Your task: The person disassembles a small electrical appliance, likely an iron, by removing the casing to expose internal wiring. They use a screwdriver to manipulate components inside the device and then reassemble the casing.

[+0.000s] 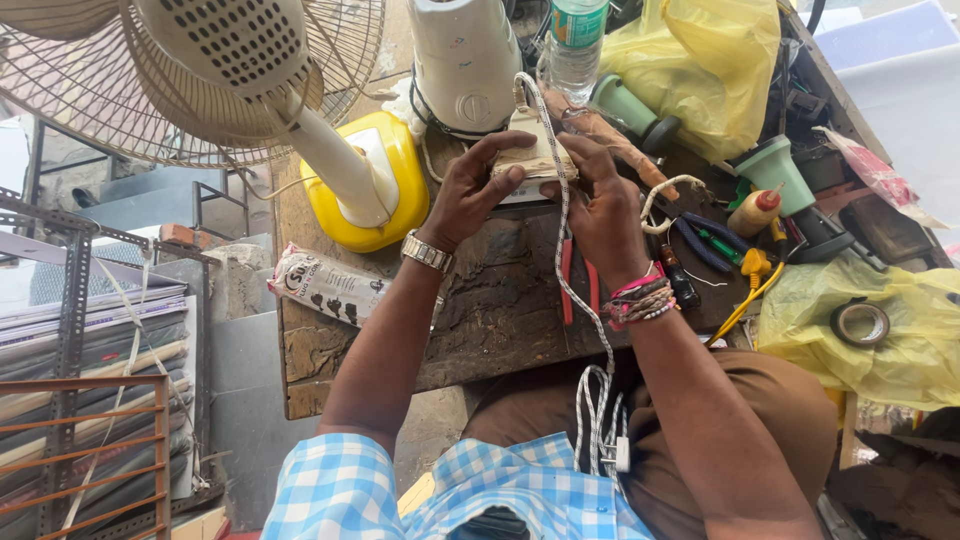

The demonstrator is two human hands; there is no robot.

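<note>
Both hands close on a cream-coloured clothes iron point(533, 152) standing near the far edge of the worn wooden surface point(500, 300). The left hand point(468, 190) has its grip shut on the iron's left side, fingers curled over the top. The right hand point(600, 205) clasps the right side, thumb along the body. A braided white cord point(566, 250) leaves the top of the iron, runs down between the wrists and hangs toward the lap. Red-handled pliers point(578, 290) lie just under the right hand. Behind the iron stands a white appliance body point(465, 60), with a clear water bottle point(577, 40) beside it. Left of the hands is a pedestal fan's yellow base point(390, 175). To the right lie screwdrivers point(715, 245), a small glue bottle point(755, 210) and a roll of tape point(859, 322) on yellow plastic.
</note>
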